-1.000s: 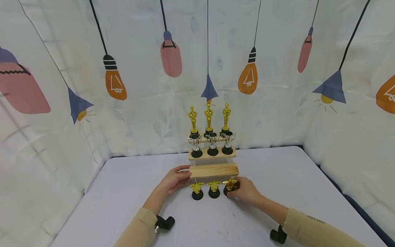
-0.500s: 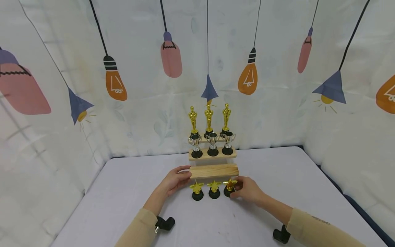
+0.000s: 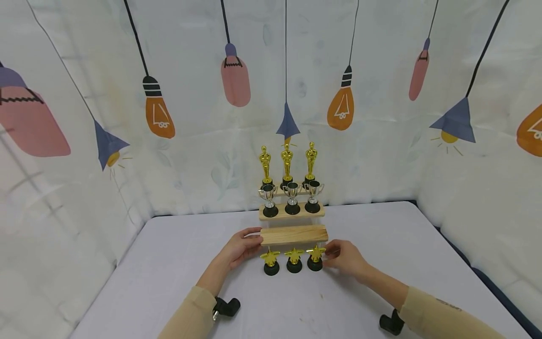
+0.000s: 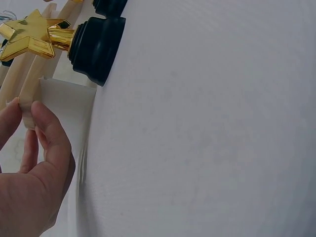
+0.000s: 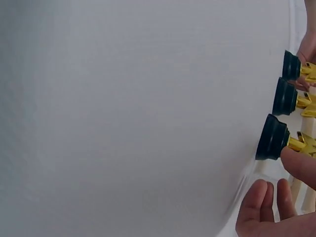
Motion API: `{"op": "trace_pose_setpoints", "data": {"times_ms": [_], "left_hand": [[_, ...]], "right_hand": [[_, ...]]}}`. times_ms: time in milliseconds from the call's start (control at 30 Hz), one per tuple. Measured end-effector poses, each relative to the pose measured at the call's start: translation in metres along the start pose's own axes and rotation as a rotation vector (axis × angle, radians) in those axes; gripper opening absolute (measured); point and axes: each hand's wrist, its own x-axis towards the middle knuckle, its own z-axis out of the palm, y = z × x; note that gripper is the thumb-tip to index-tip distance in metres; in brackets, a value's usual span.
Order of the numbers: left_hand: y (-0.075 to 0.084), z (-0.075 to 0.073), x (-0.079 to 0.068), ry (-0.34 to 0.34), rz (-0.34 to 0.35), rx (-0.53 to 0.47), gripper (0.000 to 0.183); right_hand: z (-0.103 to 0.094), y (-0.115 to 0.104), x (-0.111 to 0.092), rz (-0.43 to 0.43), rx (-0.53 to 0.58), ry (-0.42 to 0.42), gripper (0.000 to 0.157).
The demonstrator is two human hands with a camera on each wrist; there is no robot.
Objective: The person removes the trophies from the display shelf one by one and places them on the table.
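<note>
In the head view, my left hand [image 3: 242,248] pinches the left end of the lowest wooden shelf board [image 3: 294,234]; the left wrist view shows thumb and fingertips on either side of the board's end [image 4: 28,106]. Three gold star trophies with black bases stand in a row on the table before that board: left [image 3: 271,262], middle [image 3: 294,260] and right [image 3: 315,258]. My right hand [image 3: 345,257] is beside the right one, holding nothing. In the right wrist view its thumb lies close by that trophy's black base [image 5: 273,138], the other fingers loosely bent below.
Three silver cup trophies [image 3: 292,197] stand on the middle shelf board [image 3: 296,216]. Behind them, three gold figure trophies [image 3: 287,162] stand on the top board. A white cloth covers the table [image 3: 178,263]; a curtain [image 3: 203,165] printed with lamps hangs behind.
My right hand has let go of the right star trophy and drawn back slightly to the right. The left hand stays at the board's end.
</note>
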Motion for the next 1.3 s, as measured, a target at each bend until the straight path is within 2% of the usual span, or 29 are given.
{"op": "trace_pose_setpoints", "data": {"times_ms": [267, 533, 867, 1067, 1300], "left_hand": [[0.0, 0.0, 0.0, -0.001, -0.007, -0.003, 0.055], [0.002, 0.001, -0.001, 0.003, -0.01, -0.004, 0.055], [0.002, 0.001, -0.001, 0.001, -0.013, -0.004, 0.055], [0.002, 0.001, -0.002, -0.003, -0.011, -0.005, 0.055], [0.002, 0.001, -0.002, -0.007, -0.012, -0.002, 0.054]], "right_hand": [[-0.011, -0.009, 0.005, 0.002, 0.002, 0.06, 0.027], [-0.025, -0.019, 0.012, -0.034, 0.002, 0.102, 0.021], [-0.04, -0.037, 0.023, -0.072, 0.029, 0.122, 0.022], [-0.041, -0.046, 0.029, -0.084, 0.014, 0.122, 0.024], [-0.043, -0.059, 0.035, -0.123, 0.02, 0.121, 0.032]]}}
